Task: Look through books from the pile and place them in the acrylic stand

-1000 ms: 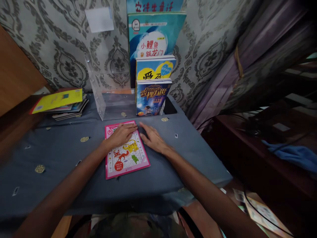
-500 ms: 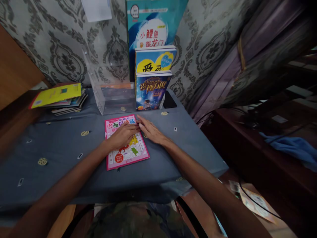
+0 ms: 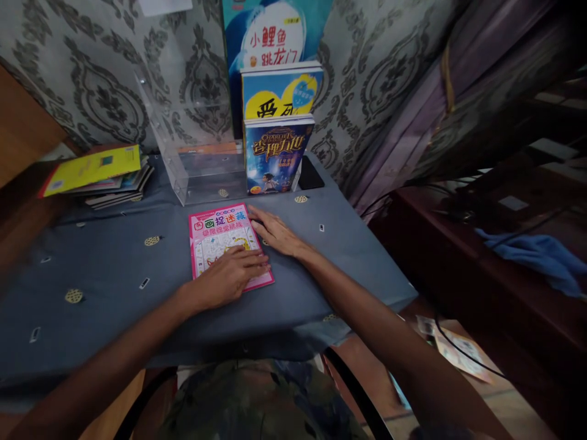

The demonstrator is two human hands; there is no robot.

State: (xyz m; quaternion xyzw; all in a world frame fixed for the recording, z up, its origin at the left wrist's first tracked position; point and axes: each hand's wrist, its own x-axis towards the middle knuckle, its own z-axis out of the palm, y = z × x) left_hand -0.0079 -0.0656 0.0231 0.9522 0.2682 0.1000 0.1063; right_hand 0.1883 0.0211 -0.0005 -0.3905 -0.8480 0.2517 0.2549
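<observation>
A pink-bordered picture book (image 3: 220,227) lies flat on the cloth-covered table (image 3: 114,318), its front cover up. My left hand (image 3: 229,275) rests across the lower part of the cover, fingers stretched out to the right, hiding some of the artwork. Along the book's right edge lies my right hand (image 3: 275,232), open, with its fingertips at the upper right side of the cover. Neither hand grasps anything.
Behind the book stands a clear acrylic rack (image 3: 183,177) holding upright books (image 3: 277,156) at its right. A dark phone-like slab (image 3: 310,174) lies beside them. More books (image 3: 98,174) are stacked at the left. A blue cloth (image 3: 532,250) lies on dark furniture at right.
My left hand has slid down the cover toward me, away from my right hand, uncovering the title. My right hand stays at the book's right edge. The view has shifted slightly.
</observation>
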